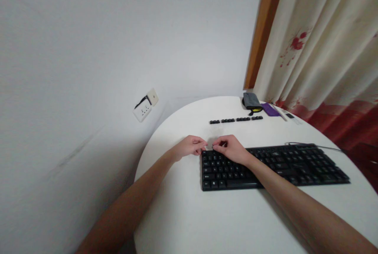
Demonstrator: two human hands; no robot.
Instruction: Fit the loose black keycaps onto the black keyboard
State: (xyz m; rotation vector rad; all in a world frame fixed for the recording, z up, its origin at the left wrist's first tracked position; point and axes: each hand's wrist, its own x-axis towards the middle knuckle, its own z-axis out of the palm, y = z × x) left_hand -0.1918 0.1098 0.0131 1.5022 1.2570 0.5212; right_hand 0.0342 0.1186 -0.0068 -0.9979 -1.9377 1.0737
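Note:
A black keyboard [245,183] lies on the round white table [177,214]. At its top left corner is my left hand [190,146], fingers curled closed with the tips close together at the corner; what they hold, if anything, is too small to tell. My right hand [232,149] is over the keyboard's upper left part, thumb and forefinger pinched on a small dark piece that looks like a keycap [213,147]. Behind the hands, several loose black keycaps [228,120] stand in a row of small groups.
At the back right lie a grey pouch [251,101], a purple cloth-like item [270,109] and a pale stick [279,112]. The keyboard's cable [330,149] runs off to the right. A wall with a socket [142,110] borders the left; a curtain [319,49] hangs at right.

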